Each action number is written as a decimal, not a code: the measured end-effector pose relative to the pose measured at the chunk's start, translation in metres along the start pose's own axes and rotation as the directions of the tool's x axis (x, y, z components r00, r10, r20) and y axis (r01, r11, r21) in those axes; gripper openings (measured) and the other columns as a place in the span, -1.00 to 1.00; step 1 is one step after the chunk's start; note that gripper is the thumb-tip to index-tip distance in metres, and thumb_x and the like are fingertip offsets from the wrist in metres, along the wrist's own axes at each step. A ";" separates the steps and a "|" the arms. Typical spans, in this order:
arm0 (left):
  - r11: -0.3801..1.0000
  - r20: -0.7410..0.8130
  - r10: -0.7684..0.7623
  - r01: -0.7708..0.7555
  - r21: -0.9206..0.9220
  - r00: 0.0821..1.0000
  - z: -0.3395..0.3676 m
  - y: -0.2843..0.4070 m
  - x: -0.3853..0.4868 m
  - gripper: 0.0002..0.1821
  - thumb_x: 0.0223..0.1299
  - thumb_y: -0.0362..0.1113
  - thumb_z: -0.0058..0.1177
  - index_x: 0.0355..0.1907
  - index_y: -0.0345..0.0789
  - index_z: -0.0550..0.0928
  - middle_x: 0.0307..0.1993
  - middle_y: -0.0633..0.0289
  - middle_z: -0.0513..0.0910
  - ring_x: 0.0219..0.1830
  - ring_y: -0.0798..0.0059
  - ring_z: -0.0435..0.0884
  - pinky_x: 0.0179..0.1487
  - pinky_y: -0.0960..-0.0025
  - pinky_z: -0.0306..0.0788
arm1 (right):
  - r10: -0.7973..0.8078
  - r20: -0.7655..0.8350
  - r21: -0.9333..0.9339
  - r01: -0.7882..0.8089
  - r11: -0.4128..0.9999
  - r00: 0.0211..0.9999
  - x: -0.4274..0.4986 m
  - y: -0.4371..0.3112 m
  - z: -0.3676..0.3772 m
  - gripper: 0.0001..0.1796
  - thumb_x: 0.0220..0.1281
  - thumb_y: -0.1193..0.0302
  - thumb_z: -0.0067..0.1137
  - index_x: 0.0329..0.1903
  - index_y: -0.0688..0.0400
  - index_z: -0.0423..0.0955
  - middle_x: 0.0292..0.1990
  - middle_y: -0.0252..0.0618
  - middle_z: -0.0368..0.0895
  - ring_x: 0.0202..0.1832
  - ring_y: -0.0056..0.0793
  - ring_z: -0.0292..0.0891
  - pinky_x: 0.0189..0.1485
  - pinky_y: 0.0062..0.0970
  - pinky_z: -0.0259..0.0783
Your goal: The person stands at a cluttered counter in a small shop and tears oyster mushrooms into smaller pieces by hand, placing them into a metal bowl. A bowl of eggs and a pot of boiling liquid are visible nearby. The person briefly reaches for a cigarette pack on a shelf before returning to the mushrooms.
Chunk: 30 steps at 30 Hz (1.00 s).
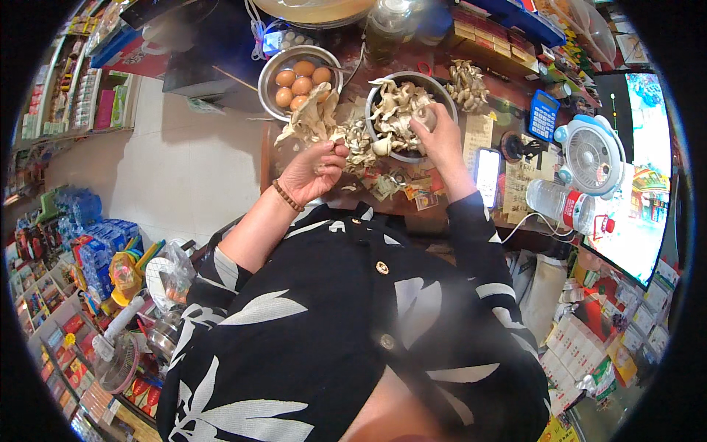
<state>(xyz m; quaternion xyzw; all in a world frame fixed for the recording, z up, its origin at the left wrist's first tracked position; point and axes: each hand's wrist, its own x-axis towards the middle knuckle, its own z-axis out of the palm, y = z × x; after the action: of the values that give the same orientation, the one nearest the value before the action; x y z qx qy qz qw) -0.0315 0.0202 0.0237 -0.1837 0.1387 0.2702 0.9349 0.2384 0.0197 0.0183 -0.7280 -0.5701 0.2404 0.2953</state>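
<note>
My left hand (317, 171), with a wooden bead bracelet at the wrist, grips a large cluster of oyster mushrooms (315, 119) by its base, beside a metal bowl of brown eggs (302, 85). My right hand (439, 132) is over a metal bowl (454, 102) heaped with mushroom pieces (395, 105); thumb and fingers close around a pale mushroom piece (424, 117). More mushrooms (359, 146) lie on the table between the hands, partly behind the held cluster. Another mushroom cluster (467, 85) lies to the right of the bowl.
Right of the bowl are a lit phone (487, 177), a blue calculator (544, 116), a small fan (590, 157), a plastic bottle lying down (560, 204) with a white cable nearby, and a bright screen (640, 182). Small packets (422, 193) lie near the table's front edge. Shelves of goods stand at left.
</note>
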 end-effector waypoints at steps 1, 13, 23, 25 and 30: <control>1.000 0.028 -0.019 0.020 -0.013 0.999 0.000 0.000 0.000 -0.83 0.24 -0.45 -0.10 -0.13 -0.40 0.32 -0.32 0.28 0.32 -0.47 0.72 0.31 -0.50 0.68 0.24 | -0.013 0.006 -0.150 0.014 0.989 1.000 0.000 -0.003 0.000 -0.66 0.03 0.28 0.25 -0.18 0.17 0.43 -0.35 -0.11 0.54 -0.41 -0.36 0.49 -0.32 -0.40 0.39; 0.753 -0.142 0.089 0.027 0.657 0.986 0.008 -0.007 -0.007 -0.80 0.23 -0.24 0.04 -0.19 -0.24 0.38 -0.48 0.42 0.34 -0.58 0.80 0.20 -0.60 0.75 0.07 | -0.178 0.393 0.670 -0.149 0.727 0.902 -0.024 -0.082 0.045 -0.80 0.02 0.47 0.23 -0.27 0.26 0.50 -0.42 -0.33 0.56 -0.39 -0.66 0.46 -0.30 -0.60 0.40; 0.536 -0.229 0.553 -0.132 0.834 0.801 0.013 -0.030 -0.002 -0.69 0.26 -0.08 -0.01 -0.04 -0.18 0.45 -0.19 0.40 0.50 -0.23 0.63 0.43 -0.28 0.51 0.28 | -0.236 0.156 0.442 0.146 0.885 0.959 -0.035 -0.070 0.065 -0.71 0.06 0.54 0.08 -0.10 0.31 0.41 -0.24 -0.31 0.55 -0.21 -0.58 0.45 -0.10 -0.55 0.38; 0.607 -0.245 0.547 -0.178 0.774 0.800 0.007 -0.028 -0.002 -0.67 0.27 -0.05 -0.03 -0.02 -0.17 0.45 -0.15 0.39 0.50 -0.19 0.60 0.43 -0.24 0.49 0.28 | -0.100 0.236 0.617 -0.070 0.784 0.967 -0.039 -0.072 0.073 -0.74 0.00 0.51 0.11 -0.20 0.32 0.41 -0.24 -0.14 0.54 -0.23 -0.33 0.52 -0.15 -0.46 0.40; 0.752 -0.308 0.462 -0.184 0.633 0.832 -0.018 -0.017 -0.004 -0.67 0.29 -0.01 -0.08 -0.03 -0.16 0.46 -0.18 0.42 0.50 -0.23 0.61 0.41 -0.22 0.49 0.27 | 0.091 0.535 0.826 -0.542 0.152 0.840 -0.056 -0.060 0.081 -0.77 0.17 0.50 0.09 -0.10 0.18 0.41 -0.19 -0.35 0.54 -0.17 -0.54 0.47 -0.13 -0.49 0.40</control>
<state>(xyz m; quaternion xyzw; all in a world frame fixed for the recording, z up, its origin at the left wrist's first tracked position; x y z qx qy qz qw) -0.0286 -0.0027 0.0137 0.0800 0.4548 0.3275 0.8243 0.1279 -0.0119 0.0040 -0.4333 -0.1697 0.7245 0.5085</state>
